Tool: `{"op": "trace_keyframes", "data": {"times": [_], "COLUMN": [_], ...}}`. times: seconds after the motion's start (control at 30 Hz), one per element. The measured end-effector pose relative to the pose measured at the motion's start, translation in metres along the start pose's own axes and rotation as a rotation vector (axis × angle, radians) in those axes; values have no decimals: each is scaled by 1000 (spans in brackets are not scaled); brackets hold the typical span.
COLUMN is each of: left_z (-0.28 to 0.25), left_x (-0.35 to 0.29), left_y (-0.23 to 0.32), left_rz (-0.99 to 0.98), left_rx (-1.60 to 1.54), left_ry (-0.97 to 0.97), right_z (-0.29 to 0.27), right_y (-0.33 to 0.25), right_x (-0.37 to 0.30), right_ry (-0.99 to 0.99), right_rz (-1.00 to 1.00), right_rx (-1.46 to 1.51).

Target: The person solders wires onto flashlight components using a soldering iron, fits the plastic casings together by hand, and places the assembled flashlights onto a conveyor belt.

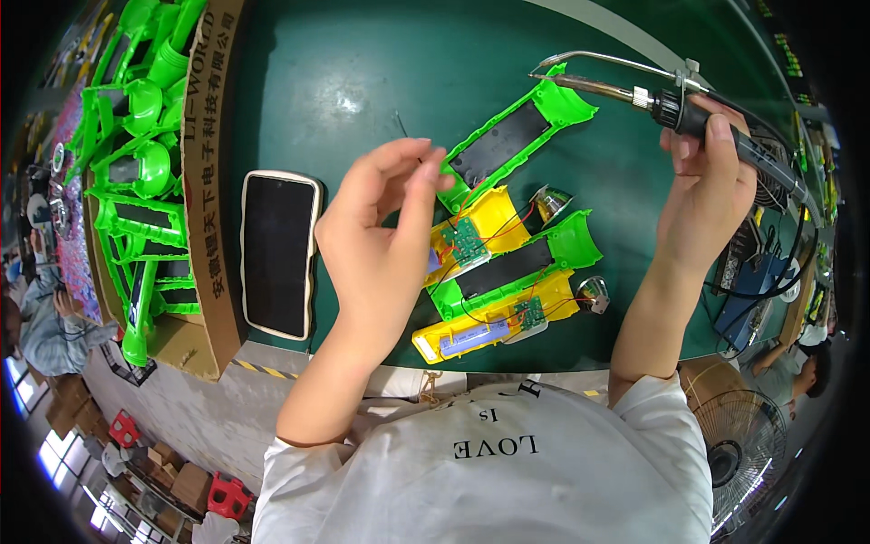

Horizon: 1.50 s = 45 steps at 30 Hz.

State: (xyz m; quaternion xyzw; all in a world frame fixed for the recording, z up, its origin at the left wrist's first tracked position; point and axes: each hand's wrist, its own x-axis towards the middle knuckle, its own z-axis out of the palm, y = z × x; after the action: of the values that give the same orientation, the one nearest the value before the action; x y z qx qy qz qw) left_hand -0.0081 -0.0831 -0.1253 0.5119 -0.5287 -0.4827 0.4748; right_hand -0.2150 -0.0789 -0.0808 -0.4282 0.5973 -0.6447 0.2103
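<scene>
Green plastic shells and yellow housings with wired circuit boards lie between the middle and near edge of our tabletop. Toward its far right corner, our right hand grips a soldering iron; our left hand curls beside a thin strand, whether pinching it we cannot tell. We seem to be soldering, between joints, and the next move calls for a steady iron over a board held still.

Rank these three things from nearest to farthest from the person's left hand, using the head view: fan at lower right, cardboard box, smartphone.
Nearest to the left hand first:
1. Smartphone, just left of the hand.
2. Cardboard box, farther left, beyond the phone.
3. Fan, far off at the picture's lower right.
</scene>
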Motion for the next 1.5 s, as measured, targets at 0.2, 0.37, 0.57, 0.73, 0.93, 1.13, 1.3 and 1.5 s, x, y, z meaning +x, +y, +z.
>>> {"op": "trace_keyframes", "data": {"times": [0.2, 0.37, 0.57, 0.73, 0.93, 1.13, 1.3, 1.5], "left_z": [2, -2, -7, -9, -6, -3, 0, 1], "left_x": [6, 13, 17, 20, 23, 23, 22, 22], "left_y": [7, -1, 0, -1, -5, -7, -7, -7], "left_rz": [-110, 58, 68, 65, 193, 225, 254, 281], "left_rx": [-40, 395, 642, 684, 774, 792, 816, 847], "left_ry": [-29, -123, -280, -313, -326, -325, -317, -302], "right_z": [-5, -5, -7, -4, -6, -1, -3, -3], "right_y": [12, 18, 28, 35, 41, 42, 41, 38], "right_x": [-6, -11, -10, -12, -12, -14, -13, -12], "right_ry": [-31, -135, -244, -339, -410, -439, -466, -473], "right_rz": [65, 127, 154, 202, 283, 246, 222, 213], "right_rx": [-31, 13, 18, 39, 11, 86, 50, 36]}}
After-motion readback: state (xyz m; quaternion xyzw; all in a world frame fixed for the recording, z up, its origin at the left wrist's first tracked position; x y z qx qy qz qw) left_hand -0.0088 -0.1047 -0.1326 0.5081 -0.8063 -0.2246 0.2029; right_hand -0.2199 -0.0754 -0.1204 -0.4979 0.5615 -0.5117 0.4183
